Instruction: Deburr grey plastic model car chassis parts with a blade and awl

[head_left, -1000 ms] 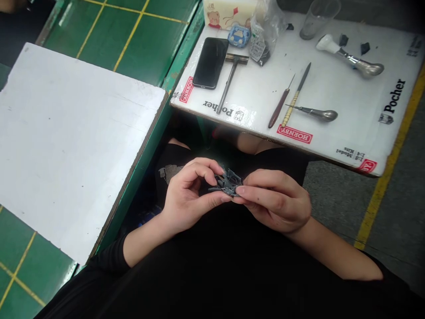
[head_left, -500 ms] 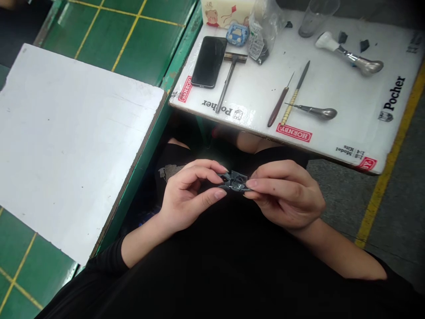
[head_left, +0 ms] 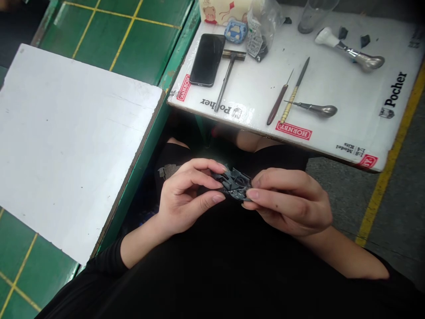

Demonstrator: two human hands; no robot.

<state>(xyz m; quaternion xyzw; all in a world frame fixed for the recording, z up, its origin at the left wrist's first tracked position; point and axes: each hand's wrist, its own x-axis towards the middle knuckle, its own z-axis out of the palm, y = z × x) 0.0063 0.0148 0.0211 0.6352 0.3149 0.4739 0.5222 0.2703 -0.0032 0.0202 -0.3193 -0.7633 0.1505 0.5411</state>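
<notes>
Above my lap, a small dark grey plastic model part [head_left: 236, 182] is held between both hands, with cut-outs and ridges on its upper face. My left hand [head_left: 189, 195] pinches its left end with thumb and fingers. The right end sits in the fingertips of my right hand [head_left: 292, 199], which cover part of it. Whether it is one piece or several joined together I cannot tell. Beyond the hands, on the white board, lie a red-handled needle tool [head_left: 278, 104], a file with a yellow-wrapped handle [head_left: 290, 104] and a metal-handled pointed tool [head_left: 320, 109].
The white board [head_left: 252, 126] also holds a phone [head_left: 207, 60], a T-shaped metal tool [head_left: 226, 79], a clear plastic bag [head_left: 262, 31], a clear cup [head_left: 314, 17], a white-and-metal tool [head_left: 352, 52] and dark scraps. A white sheet [head_left: 76, 146] lies on the green table at left.
The grey part has tilted, so more of its upper face shows. My right hand has moved slightly down and right; my left hand has barely shifted.
</notes>
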